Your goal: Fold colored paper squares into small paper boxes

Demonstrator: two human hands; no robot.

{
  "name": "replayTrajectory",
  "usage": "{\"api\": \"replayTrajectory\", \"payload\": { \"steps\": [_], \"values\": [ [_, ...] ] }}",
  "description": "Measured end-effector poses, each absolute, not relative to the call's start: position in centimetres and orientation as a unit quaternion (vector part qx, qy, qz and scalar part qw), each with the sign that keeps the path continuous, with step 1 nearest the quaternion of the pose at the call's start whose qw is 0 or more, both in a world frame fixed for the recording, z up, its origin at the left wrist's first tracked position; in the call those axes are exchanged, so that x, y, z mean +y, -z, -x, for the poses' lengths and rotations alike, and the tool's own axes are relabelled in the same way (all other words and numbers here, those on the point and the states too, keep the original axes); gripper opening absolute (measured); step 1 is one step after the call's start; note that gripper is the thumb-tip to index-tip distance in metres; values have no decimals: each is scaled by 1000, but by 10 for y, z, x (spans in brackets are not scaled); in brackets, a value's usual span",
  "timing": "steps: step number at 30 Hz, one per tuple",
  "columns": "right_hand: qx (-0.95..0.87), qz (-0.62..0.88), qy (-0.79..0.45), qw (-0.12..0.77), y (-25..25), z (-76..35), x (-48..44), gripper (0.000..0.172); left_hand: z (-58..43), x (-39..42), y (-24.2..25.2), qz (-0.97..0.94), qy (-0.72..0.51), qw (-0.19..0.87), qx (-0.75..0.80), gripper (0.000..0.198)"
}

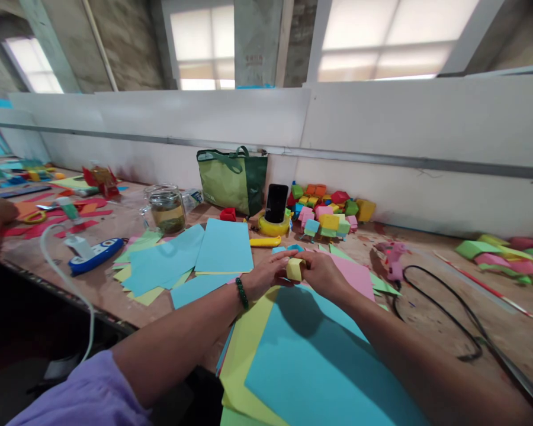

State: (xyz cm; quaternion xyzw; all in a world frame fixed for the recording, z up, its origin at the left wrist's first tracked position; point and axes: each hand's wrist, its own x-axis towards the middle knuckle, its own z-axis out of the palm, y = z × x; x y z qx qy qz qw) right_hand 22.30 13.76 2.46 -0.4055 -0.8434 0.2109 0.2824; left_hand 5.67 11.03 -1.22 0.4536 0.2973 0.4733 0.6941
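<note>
On the bench spreads blue paper, and at that paper's far edge left hand and right hand pinch a small yellow paper piece between them, shaping seemingly under way, next move likely wanting a gentle, steady grip

I think I'm in a craft workshop, because bright paper sheets lie below my fingers, little paper shapes sit past them, and scissors lie far left on a stained table.
</note>
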Motion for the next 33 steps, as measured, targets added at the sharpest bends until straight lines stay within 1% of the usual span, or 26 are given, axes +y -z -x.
{"api": "replayTrajectory", "payload": {
  "steps": [8,11,13,16,18,22,26,29,33],
  "values": [
    [-849,387,-222,282,-25,-223,137,23,-59,108,7,-428,-473,712,294,48],
    [-851,383,-222,284,-25,-223,137,23,-59,108,4,-411,-476,720,292,48],
    [-834,405,-202,315,-27,-224,137,21,-57,110,3,-391,-492,725,282,47],
    [-784,431,-179,409,-31,-225,135,12,-54,112,0,-344,-525,733,264,38],
    [-773,412,-198,441,-32,-224,132,15,-53,112,-1,-320,-546,730,258,32],
    [-807,370,-247,388,-30,-217,124,21,-53,112,0,-336,-554,720,248,32],
    [-796,334,-342,372,-26,-212,121,12,-54,110,2,-377,-533,714,250,31],
    [-795,344,-338,368,-24,-214,124,8,-55,111,4,-389,-530,709,257,34],
    [-813,336,-331,340,-24,-219,131,8,-51,114,7,-425,-495,699,295,42]
  ]
}}
